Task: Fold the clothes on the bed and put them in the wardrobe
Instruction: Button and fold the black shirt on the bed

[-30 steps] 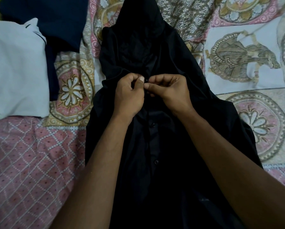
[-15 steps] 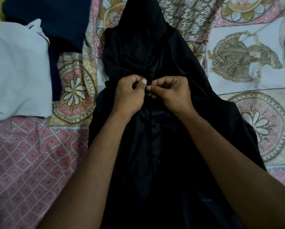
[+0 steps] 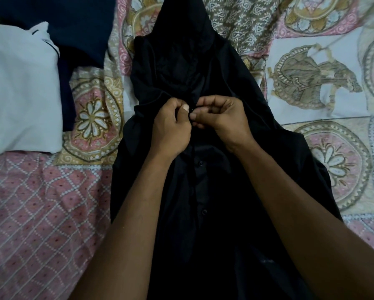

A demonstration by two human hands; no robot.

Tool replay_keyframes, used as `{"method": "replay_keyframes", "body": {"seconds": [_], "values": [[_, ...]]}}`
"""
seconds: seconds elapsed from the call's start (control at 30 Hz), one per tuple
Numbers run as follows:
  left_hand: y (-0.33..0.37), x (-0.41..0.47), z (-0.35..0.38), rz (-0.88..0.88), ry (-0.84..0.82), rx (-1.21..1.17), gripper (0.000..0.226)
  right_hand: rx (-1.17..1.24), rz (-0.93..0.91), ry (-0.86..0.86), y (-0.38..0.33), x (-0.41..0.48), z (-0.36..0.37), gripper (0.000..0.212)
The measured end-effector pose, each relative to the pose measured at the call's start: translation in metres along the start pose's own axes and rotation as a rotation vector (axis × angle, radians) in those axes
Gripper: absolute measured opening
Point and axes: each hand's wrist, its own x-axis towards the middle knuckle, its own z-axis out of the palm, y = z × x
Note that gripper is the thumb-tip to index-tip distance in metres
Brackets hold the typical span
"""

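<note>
A black button-up shirt lies flat along the middle of the bed, collar end away from me. Two fastened buttons show on its placket below my hands. My left hand and my right hand meet at the placket near the chest, both pinching the fabric edges around a button between thumb and fingers. A white garment lies at the left, and a dark navy garment lies beside and behind it at the top left.
The bed is covered by a patterned pink, gold and white bedsheet. Bare sheet shows at the lower left and along the right side of the shirt. No wardrobe is in view.
My hands have stayed at the same button, with small finger movements; the thumbs have pressed closer together. The view has shifted slightly.
</note>
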Motion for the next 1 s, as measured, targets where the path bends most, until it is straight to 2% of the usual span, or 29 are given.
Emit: {"method": "replay_keyframes", "body": {"seconds": [0.1,0.2,0.37,0.5,0.57,0.67,0.77,1.0], "values": [[0.002,-0.001,0.001,-0.01,-0.003,-0.047,0.017,0.031,-0.037,-0.012,0.002,-0.001,-0.001,0.006],[0.003,-0.002,0.0,-0.006,-0.029,-0.035,0.017,0.003,-0.04,0.015,0.002,0.001,0.0,0.011],[0.003,-0.002,-0.002,0.003,-0.064,-0.039,0.019,0.073,0.1,-0.025,-0.009,0.005,-0.002,0.01],[0.003,-0.001,-0.006,-0.015,-0.113,-0.123,0.022,0.087,0.22,-0.087,-0.02,0.009,-0.005,0.02],[0.003,0.0,-0.007,-0.016,-0.126,-0.162,0.022,0.103,0.269,-0.09,-0.023,0.012,-0.005,0.026],[0.003,0.0,-0.008,-0.026,-0.122,-0.208,0.022,0.09,0.289,-0.058,-0.025,0.014,-0.001,0.024],[0.004,-0.001,-0.007,-0.035,-0.12,-0.21,0.024,0.08,0.235,0.015,-0.019,0.012,0.005,0.026],[0.01,-0.003,0.003,-0.058,-0.051,-0.163,0.024,0.089,-0.093,0.226,0.004,-0.001,0.014,0.017]]}}
